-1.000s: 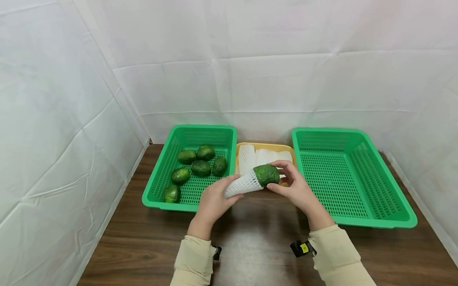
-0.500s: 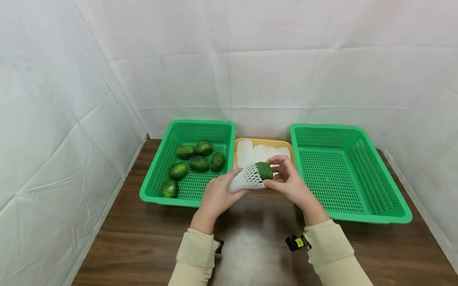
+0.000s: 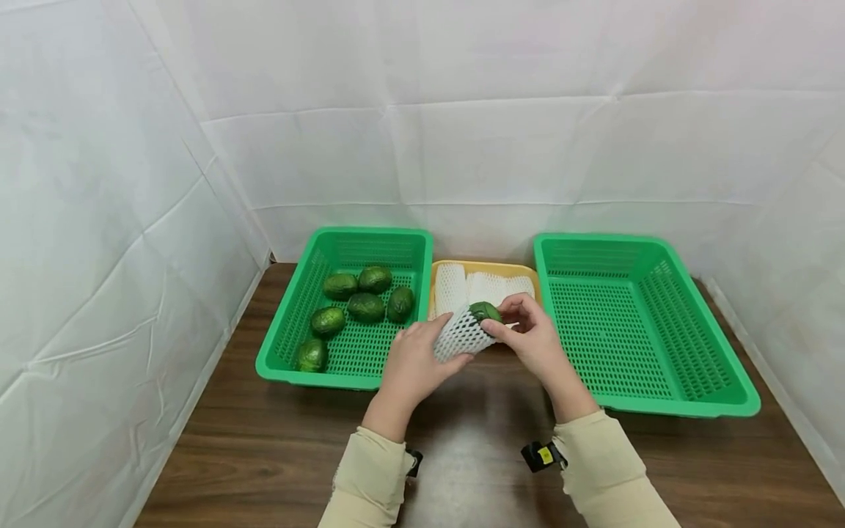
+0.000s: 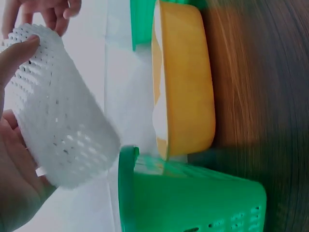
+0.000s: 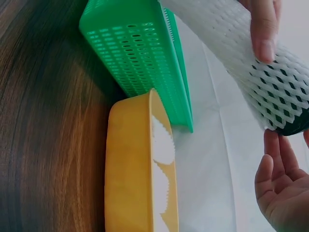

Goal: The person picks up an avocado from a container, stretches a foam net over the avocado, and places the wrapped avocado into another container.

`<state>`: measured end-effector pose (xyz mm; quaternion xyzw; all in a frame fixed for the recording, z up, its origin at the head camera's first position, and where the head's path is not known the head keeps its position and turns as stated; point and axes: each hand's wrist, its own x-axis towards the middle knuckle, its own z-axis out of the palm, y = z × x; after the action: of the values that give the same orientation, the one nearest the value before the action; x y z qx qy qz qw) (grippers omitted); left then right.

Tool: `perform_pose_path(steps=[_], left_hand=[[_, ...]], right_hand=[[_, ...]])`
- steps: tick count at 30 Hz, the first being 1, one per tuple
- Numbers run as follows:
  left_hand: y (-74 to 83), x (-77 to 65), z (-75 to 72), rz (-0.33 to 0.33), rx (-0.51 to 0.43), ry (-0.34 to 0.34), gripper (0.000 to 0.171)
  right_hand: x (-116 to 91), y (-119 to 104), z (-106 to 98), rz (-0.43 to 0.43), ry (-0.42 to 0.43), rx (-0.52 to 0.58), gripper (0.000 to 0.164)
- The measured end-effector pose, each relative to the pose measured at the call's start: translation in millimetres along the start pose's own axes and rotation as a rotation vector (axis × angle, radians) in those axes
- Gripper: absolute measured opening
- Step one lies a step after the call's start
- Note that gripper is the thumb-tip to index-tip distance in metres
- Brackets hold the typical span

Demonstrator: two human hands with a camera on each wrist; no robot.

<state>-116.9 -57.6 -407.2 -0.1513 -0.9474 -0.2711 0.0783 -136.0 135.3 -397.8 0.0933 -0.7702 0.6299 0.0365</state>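
Note:
In the head view, my left hand grips a white foam net sleeve round its lower part. An avocado sits mostly inside the sleeve, its dark green end showing at the mouth. My right hand holds that end, thumb and fingertips at the sleeve's rim. The right wrist view shows the stretched mesh over dark green skin, with right fingertips touching the rim. In the left wrist view, the narrower, unfilled part of the sleeve hangs out past my left palm.
On the left, a green basket holds several avocados. Between the baskets, a yellow tray carries more white foam sleeves. Another green basket stands on the right. All rest on a dark wooden table before white sheeting.
The avocado has gone deeper into the sleeve, whose mesh has stretched wide around it. Less green shows at the mouth. My two hands have drawn closer together.

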Motion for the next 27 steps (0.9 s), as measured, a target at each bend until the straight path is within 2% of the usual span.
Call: perform_pose_path(steps=[3, 8, 10, 17, 25, 27], left_hand=[[1.8, -0.2, 1.4, -0.049, -0.18, -0.052, 0.072], [1.8, -0.8, 5.6, -0.144, -0.598, -0.157, 0.071], [1.6, -1.1, 8.0, -0.16, -0.695, -0.178, 0.069], [4.7, 0.3, 8.9, -0.171, -0.836, -0.198, 0.062], [5.8, 3.0, 6.6, -0.115, -0.999, -0.211, 0.054], [6.0, 3.9, 5.8, -0.111, -1.015, -0.211, 0.053]], right_hand=[[0.0, -0.7, 0.4, -0.014, -0.03, -0.007, 0.023], [0.3, -1.0, -3.4, -0.079, -0.104, -0.014, 0.021], [-0.2, -1.4, -4.3, -0.098, -0.126, 0.004, 0.022], [-2.3, -5.4, -4.4, -0.161, -0.214, 0.129, 0.029], [-0.8, -3.6, -4.4, -0.243, -0.251, 0.072, 0.029], [-0.5, -2.9, -4.8, -0.253, -0.257, 0.067, 0.028]])
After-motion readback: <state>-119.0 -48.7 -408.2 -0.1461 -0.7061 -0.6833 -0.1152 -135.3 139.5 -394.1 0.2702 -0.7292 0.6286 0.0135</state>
